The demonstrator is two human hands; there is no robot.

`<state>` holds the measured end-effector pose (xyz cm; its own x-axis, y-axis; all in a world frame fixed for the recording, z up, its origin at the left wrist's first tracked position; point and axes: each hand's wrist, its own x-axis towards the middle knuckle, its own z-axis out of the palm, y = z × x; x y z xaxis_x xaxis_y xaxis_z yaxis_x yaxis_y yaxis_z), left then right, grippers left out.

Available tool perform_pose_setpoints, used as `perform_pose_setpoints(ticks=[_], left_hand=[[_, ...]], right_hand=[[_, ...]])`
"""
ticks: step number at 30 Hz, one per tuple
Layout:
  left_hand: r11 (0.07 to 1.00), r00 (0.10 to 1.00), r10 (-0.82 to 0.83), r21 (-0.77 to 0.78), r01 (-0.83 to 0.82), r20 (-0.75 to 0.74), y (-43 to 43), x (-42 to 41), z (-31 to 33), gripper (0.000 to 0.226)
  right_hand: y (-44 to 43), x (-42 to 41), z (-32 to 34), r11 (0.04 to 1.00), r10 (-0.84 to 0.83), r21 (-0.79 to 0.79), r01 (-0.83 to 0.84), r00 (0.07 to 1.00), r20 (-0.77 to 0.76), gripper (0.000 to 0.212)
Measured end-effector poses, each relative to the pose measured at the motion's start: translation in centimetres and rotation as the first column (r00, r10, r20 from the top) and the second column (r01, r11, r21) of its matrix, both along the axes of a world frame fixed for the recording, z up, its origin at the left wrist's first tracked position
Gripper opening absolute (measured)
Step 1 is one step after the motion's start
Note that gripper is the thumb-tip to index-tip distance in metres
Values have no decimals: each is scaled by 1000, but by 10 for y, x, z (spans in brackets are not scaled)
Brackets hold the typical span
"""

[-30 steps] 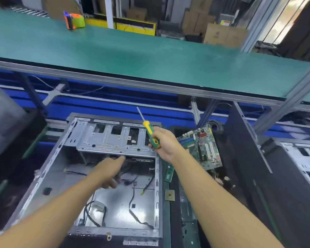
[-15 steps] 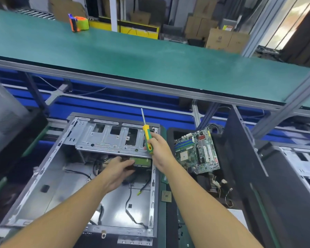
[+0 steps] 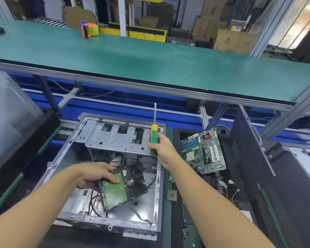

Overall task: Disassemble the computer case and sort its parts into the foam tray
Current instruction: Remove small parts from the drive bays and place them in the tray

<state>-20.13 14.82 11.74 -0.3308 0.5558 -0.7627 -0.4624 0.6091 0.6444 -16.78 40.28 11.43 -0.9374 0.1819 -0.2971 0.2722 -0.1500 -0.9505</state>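
Left hand [image 3: 95, 178] grips the hard drive [image 3: 123, 188] over the open case [image 3: 157, 185], right hand [image 3: 161, 147] clenches the screwdriver [image 3: 154, 138]; one-handed edge grip risks dropping it, cables may snag.

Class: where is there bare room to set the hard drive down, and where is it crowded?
Bare: the green shelf right of the tape dispenser; the case floor by its left wall. Crowded: the foam tray around the motherboard and loose connectors; the wires under the hard drive.
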Motion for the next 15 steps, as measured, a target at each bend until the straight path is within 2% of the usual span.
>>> perform_pose_setpoints(ticks=[2,4,6,8,10,11,12,15], left_hand=[[1000,996,0,-24,-3,-94,-11,-8,15,39],[997,984,72,14,-71,-165,-14,-14,29,40],[985,974,161,89,-148,-162,-8,-16,43,39],[961,961,240,173,-216,-135,9,-15,55,29],[932,947,301,244,-267,-113,35,-10,63,23],[917,939,327,276,-289,-102,50,-6,65,26],[900,930,355,305,-312,-95,67,-1,66,29],[847,898,428,391,-361,-98,126,18,67,32]], right_hand=[[-3,0,4,999,-28,20,28,1000,15,37],[-5,1,8,996,-75,40,74,997,18,29],[-6,5,12,992,-94,79,94,996,-4,22],[1,13,18,973,-89,206,100,994,-60,15],[13,24,29,908,-105,393,142,988,-115,7],[20,29,36,875,-133,451,178,983,-130,7],[29,36,44,855,-164,476,204,978,-125,16],[59,65,67,878,-168,457,145,986,9,40]])
